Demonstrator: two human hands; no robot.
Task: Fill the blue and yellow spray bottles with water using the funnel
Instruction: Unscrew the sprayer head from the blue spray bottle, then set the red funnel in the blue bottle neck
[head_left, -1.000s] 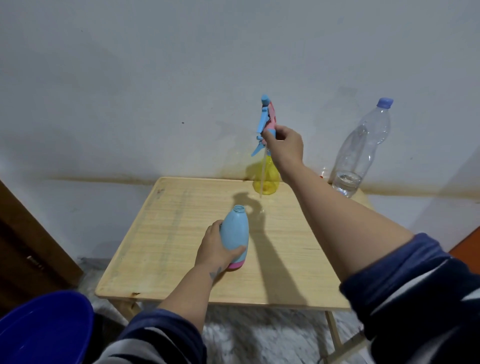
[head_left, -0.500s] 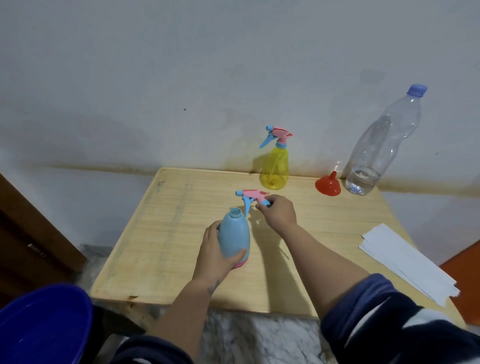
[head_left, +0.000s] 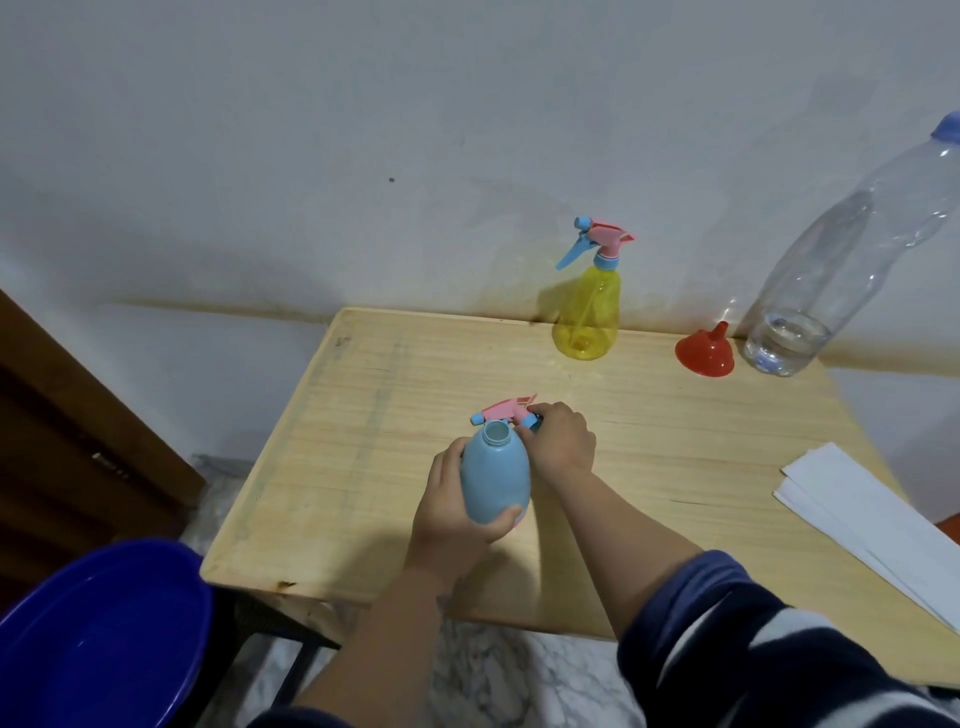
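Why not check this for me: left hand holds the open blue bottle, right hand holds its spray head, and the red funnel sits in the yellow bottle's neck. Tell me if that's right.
One thing is wrong. The red funnel stands upside down on the table, between the yellow bottle and the clear water bottle; the head view shows it. The left hand does hold the blue bottle, the right hand its spray head.

white wall (head_left: 311, 130), wooden table (head_left: 363, 467), marble floor (head_left: 493, 675)

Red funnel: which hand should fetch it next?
Right, probably. The left hand grips the blue bottle, steadying it. The right hand holds only the spray head and is nearer the funnel at the table's far right.
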